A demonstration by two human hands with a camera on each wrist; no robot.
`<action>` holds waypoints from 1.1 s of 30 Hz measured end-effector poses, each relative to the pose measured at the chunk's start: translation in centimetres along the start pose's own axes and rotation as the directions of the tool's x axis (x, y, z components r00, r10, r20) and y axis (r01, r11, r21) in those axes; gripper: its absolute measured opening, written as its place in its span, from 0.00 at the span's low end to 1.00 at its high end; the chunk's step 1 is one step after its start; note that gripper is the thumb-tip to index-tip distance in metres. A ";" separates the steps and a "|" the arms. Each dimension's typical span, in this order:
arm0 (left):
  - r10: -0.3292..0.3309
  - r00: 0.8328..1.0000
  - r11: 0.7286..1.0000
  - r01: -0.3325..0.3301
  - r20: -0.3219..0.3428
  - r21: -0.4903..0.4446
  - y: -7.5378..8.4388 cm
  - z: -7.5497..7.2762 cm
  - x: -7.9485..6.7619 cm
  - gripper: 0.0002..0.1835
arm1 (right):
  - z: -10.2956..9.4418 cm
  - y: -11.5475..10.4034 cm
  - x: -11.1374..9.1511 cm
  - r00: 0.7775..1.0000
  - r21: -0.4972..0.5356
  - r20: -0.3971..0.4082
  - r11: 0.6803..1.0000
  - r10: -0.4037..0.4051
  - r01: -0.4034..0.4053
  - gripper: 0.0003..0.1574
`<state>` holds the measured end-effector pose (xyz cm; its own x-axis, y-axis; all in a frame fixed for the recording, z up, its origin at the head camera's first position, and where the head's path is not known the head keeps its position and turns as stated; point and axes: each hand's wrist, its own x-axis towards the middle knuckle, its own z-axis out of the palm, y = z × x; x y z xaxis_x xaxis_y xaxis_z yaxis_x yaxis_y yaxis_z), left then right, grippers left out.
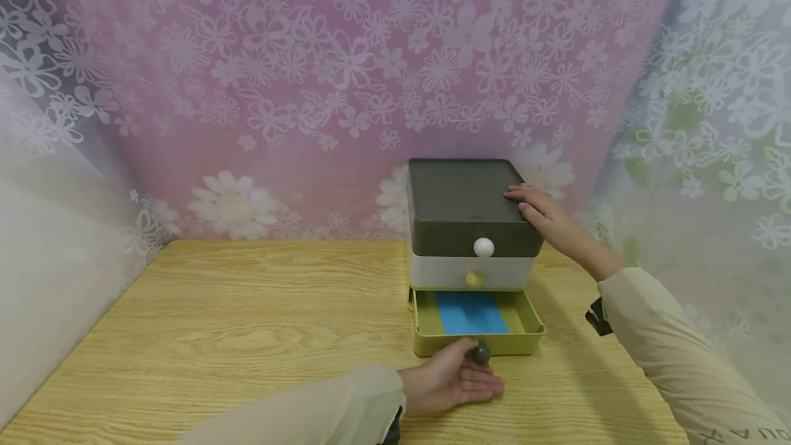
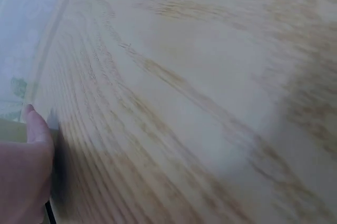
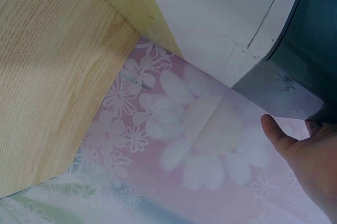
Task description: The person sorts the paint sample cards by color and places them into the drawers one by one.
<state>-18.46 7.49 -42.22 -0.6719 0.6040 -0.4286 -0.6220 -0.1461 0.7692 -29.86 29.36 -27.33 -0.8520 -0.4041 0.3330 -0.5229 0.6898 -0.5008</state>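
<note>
A small three-tier drawer box stands on the table, with a dark grey top tier (image 1: 466, 191), a white middle tier (image 1: 445, 272) and a yellow-green bottom drawer (image 1: 426, 343). That bottom drawer is pulled out, and a flat blue piece (image 1: 472, 313) lies in it. At the drawer's dark round knob (image 1: 480, 353) is my left hand (image 1: 451, 380), palm up, thumb beside the knob and fingers extended below it. My right hand (image 1: 544, 215) rests on the right edge of the box's top. In the right wrist view, the right hand (image 3: 310, 155) shows beside the dark tier.
The wood-grain table (image 1: 247, 314) extends to the left of the box. Behind it hangs a pink flowered cloth (image 1: 309, 88), and pale flowered cloth (image 1: 723, 156) hangs at the right. The upper tiers carry a white knob (image 1: 484, 247) and a yellow-green knob (image 1: 474, 279).
</note>
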 end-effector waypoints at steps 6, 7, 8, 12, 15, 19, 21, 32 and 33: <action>0.005 1.000 0.999 -0.004 0.006 -0.052 -0.1 0.0 0.3 0.27 | 0.1 0.1 0.1 1.000 -0.011 -0.005 1.000 -0.004 0.004 0.25; 0.003 1.000 0.998 -0.002 0.011 -0.057 -0.2 0.0 0.3 0.27 | 0.1 0.1 0.1 1.000 -0.012 -0.005 1.000 -0.005 0.005 0.25; 0.004 1.000 0.998 -0.003 0.016 -0.059 -0.2 0.0 0.4 0.27 | 0.1 0.1 0.1 1.000 -0.013 -0.006 1.000 -0.005 0.005 0.25; 0.012 0.999 0.998 -0.010 0.030 -0.066 -0.1 -0.1 0.5 0.27 | 0.1 0.1 0.1 1.000 -0.012 -0.008 1.000 -0.002 0.002 0.25; 0.018 0.999 0.998 -0.016 0.030 -0.062 0.0 -0.2 0.7 0.27 | 0.0 -0.1 0.0 1.000 -0.011 -0.008 1.000 -0.002 0.002 0.25; 0.027 0.999 0.999 -0.025 0.030 -0.041 0.2 -0.4 1.3 0.27 | 0.0 -0.1 0.0 1.000 0.000 -0.005 1.000 -0.004 0.004 0.25; 0.033 0.999 0.999 -0.032 0.027 -0.029 0.4 -0.6 1.7 0.27 | 0.0 0.0 0.0 1.000 0.006 -0.006 1.000 -0.004 0.004 0.25; 0.099 0.994 0.994 -0.101 -0.054 -0.038 2.3 -1.6 4.0 0.27 | 0.2 0.1 0.0 1.000 -0.003 -0.002 1.000 0.003 -0.003 0.26; 0.105 0.993 0.993 -0.108 -0.059 -0.039 2.5 -1.6 4.1 0.26 | 0.2 0.0 0.0 1.000 -0.002 -0.004 1.000 0.002 -0.002 0.26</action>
<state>-23.42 8.34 -42.87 -0.7562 0.5380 -0.3726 -0.5614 -0.2409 0.7917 -29.90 29.29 -27.47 -0.8530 -0.4004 0.3348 -0.5210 0.6916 -0.5003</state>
